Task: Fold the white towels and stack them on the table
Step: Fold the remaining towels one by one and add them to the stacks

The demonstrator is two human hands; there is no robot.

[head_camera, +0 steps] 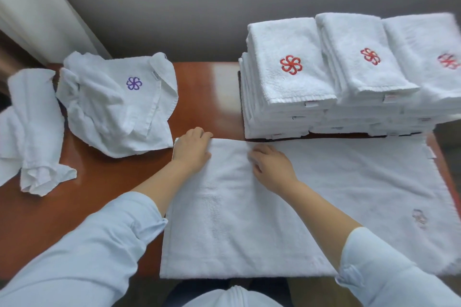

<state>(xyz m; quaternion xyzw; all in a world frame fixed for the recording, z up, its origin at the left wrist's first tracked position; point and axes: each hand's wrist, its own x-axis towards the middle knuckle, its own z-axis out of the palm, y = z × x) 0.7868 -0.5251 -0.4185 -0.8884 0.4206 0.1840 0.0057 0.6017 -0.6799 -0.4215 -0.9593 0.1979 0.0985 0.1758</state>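
Observation:
A white towel lies spread flat across the near half of the wooden table, with a faint red emblem showing through near its right end. My left hand rests on the towel's far left corner, fingers slightly bent over the edge. My right hand presses on the towel just right of it, fingers pointing left. Stacks of folded white towels with red emblems stand at the far right. Unfolded towels lie at the left: one with a purple emblem, another crumpled.
A grey sofa runs behind the table. A light curtain hangs at the far left. Bare wood shows between the crumpled towels and the folded stacks.

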